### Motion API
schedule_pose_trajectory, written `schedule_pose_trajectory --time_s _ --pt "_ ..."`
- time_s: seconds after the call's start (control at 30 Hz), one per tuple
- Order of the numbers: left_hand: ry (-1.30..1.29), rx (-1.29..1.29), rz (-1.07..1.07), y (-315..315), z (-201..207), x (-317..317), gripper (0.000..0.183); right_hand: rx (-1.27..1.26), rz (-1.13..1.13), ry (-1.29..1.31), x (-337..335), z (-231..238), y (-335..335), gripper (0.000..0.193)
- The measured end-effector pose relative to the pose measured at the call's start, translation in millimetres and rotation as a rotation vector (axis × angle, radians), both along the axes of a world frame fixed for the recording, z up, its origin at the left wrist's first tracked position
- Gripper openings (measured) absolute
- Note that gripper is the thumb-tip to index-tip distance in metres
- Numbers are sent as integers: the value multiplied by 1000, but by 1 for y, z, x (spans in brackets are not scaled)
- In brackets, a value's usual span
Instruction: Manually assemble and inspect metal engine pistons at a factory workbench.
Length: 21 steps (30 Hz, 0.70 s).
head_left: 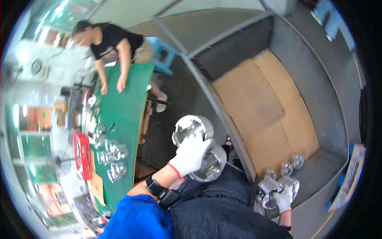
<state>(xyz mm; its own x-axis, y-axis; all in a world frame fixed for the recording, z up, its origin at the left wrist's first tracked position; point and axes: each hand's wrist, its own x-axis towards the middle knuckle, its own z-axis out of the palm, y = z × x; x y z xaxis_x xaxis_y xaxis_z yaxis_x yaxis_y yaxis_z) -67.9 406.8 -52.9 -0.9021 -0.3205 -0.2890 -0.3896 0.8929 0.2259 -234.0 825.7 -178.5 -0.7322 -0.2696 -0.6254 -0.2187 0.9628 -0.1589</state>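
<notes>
My left hand, in a white glove with a red cuff, grips two shiny metal pistons held above my lap, one stacked above the other. My right hand, also gloved, reaches down into a large grey bin and is closed on another shiny piston at the bin's near corner. A few more pistons stand just beyond it on the bin floor.
Brown cardboard sheets line the grey bin. To my left is a green-matted table with several pistons and a red tray. Another person leans on the table's far end beside a blue stool.
</notes>
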Motion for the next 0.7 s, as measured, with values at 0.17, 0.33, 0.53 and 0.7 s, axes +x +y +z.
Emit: schedule_pose_trajectory --time_s 0.17,0.33,0.53,0.7 --pt "-64 20 484 18 49 120 44 27 154 -71 -15 7 -22 55" --pt "-83 17 825 52 50 228 40 89 442 2 -27 72 -96 57" --pt "-126 197 859 32 27 314 32 72 1012 172 11 95 -227 49" --pt "101 137 715 -23 -1 366 30 131 1408 180 99 139 -364 44"
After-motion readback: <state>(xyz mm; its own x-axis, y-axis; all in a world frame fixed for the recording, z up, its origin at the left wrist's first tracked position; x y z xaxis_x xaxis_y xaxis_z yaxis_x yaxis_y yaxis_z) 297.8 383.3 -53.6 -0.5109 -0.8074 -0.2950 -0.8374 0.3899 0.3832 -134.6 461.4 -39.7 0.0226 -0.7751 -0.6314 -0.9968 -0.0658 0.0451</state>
